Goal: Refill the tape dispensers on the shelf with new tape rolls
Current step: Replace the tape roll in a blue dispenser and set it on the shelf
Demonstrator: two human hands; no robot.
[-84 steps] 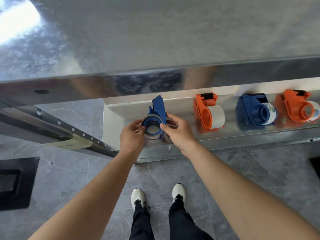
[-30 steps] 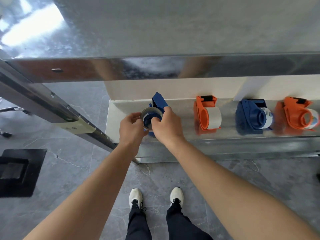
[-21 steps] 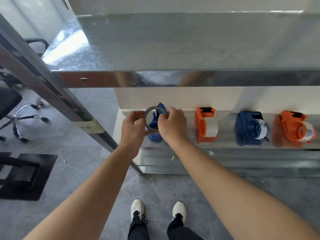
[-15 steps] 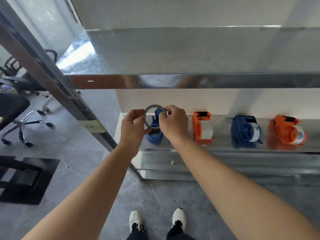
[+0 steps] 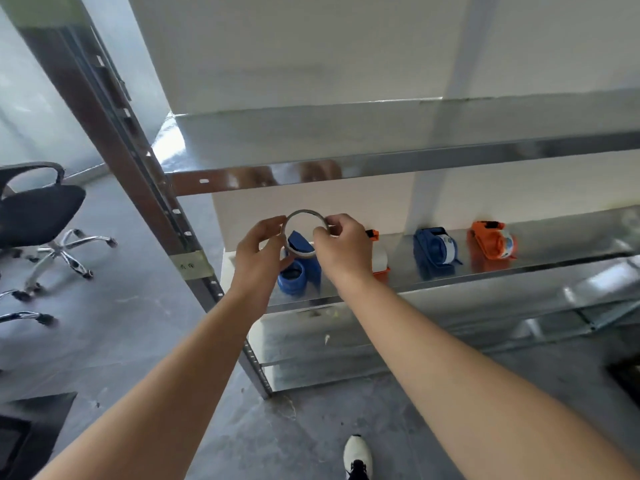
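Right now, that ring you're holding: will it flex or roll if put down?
Probably light: the ring is a thin, empty band, pinched by the left hand and right hand. Likely squashes if squeezed. On edge on the smooth shelf, it may roll.

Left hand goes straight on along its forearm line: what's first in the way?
Probably the white back wall above the blue dispenser; the left hand holds the ring. Depth unclear.

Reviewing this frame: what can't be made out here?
1. Head view: nearest orange dispenser, mostly hidden behind the right hand.
2. Head view: ring, held by left hand and right hand, too thin to show whether tape remains.
3. Head view: post label, writing too small.
4. Head view: shoe, cut off by bottom edge.
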